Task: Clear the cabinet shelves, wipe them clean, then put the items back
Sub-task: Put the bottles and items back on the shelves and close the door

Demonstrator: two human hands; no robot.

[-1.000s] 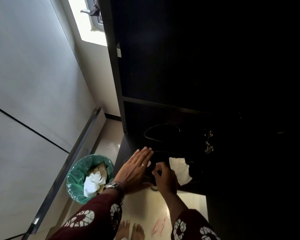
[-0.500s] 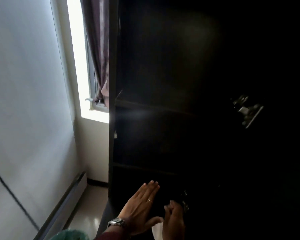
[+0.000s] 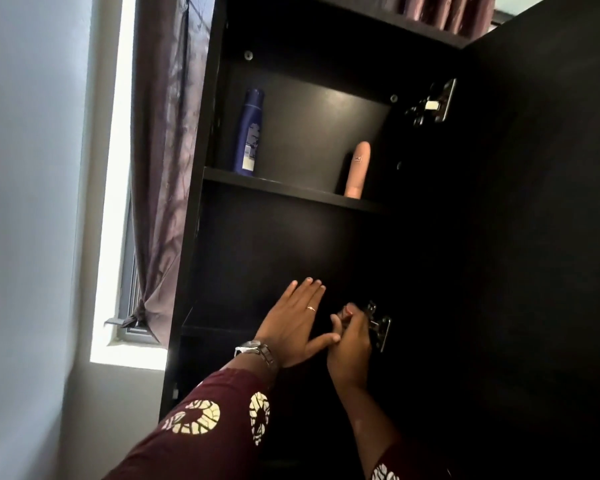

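A tall dark cabinet stands open in front of me. On its upper shelf (image 3: 291,188) a blue bottle (image 3: 250,133) stands at the left and a beige rounded tube (image 3: 357,171) at the right. The shelf below (image 3: 215,327) looks bare and very dark. My left hand (image 3: 291,323), with a ring and a wristwatch, is held flat and open in front of that lower shelf. My right hand (image 3: 350,344) is beside it, thumb touching, with its fingers curled next to a metal door hinge (image 3: 381,327). Its palm is hidden and I see nothing in it.
The open cabinet door (image 3: 533,237) fills the right side, with a second hinge (image 3: 430,105) higher up. A purple curtain (image 3: 163,168) hangs against the cabinet's left wall, beside a bright window (image 3: 115,237). A pale wall (image 3: 32,202) is at the left.
My view has swung up from the bottom shelf and the bin to the upper shelves. Both hands have risen with it. The white tissue seen by my right hand is out of sight.
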